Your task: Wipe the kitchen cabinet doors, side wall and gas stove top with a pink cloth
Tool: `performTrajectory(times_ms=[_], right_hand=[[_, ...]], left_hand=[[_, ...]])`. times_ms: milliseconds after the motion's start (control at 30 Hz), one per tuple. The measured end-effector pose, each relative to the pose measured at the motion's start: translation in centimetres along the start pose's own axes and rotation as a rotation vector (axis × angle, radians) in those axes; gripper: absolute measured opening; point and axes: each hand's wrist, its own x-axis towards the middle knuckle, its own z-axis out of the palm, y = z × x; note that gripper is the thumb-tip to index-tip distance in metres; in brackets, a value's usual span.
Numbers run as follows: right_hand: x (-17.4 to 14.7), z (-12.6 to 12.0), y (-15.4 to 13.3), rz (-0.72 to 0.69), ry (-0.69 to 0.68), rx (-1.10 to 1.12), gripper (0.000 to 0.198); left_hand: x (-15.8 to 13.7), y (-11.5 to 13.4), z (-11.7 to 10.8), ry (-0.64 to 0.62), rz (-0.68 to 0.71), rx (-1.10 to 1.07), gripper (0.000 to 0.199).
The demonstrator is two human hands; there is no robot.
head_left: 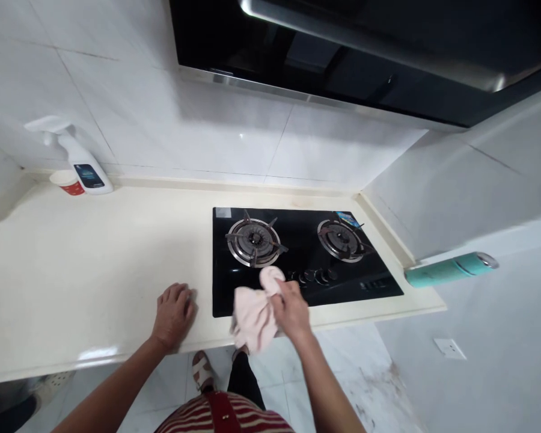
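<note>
My right hand [292, 308] is closed on a pale pink cloth [255, 316]. The cloth is bunched at its top and hangs loose over the front edge of a black glass gas stove [297, 240], left of the control knobs [313, 276]. Parts of the cloth look blurred. On the cream countertop [117, 258], left of the stove, rests my left hand [175, 313]. Its fingers are curled in, and I see nothing held in them. The stove's left burner [255, 242] and right burner [341, 238] carry metal pan supports.
A white spray bottle [88, 165] leans at the back left beside a red and white paper cup [67, 181]. Overhead hangs a black range hood [342, 66]. A teal cylinder [451, 270] stands out at the counter's right end. Another person's shoe [51, 388] shows at lower left.
</note>
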Motion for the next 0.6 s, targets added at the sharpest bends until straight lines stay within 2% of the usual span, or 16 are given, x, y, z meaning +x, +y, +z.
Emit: performTrajectory(times_ms=[67,133,267,367,467,600], right_hand=[[2.5,-0.9,2.0,0.134,0.056,-0.157,0.053],[4.8,-0.3,2.6,0.201,0.067,-0.252,0.058],[6.3,2.9,1.4,0.177,0.076,-0.258,0.066],[4.4,4.1,1.1,0.153,0.107,-0.222,0.05],[0.9,4.5,1.3,0.097,0.106,-0.14,0.036],[-4.1,5.5,1.1,-0.008,0.078,-0.012,0.03]], left_hand=[[0.0,0.1,-0.1,0.001,0.001,-0.006,0.024],[0.0,0.2,-0.2,0.006,-0.001,-0.011,0.024],[0.1,0.2,-0.4,0.019,0.002,-0.016,0.023],[0.1,0.2,-0.5,0.018,0.008,-0.009,0.023],[0.1,0.0,-0.3,0.022,0.011,-0.006,0.023],[0.1,-0.2,0.2,0.038,0.012,0.006,0.023]])
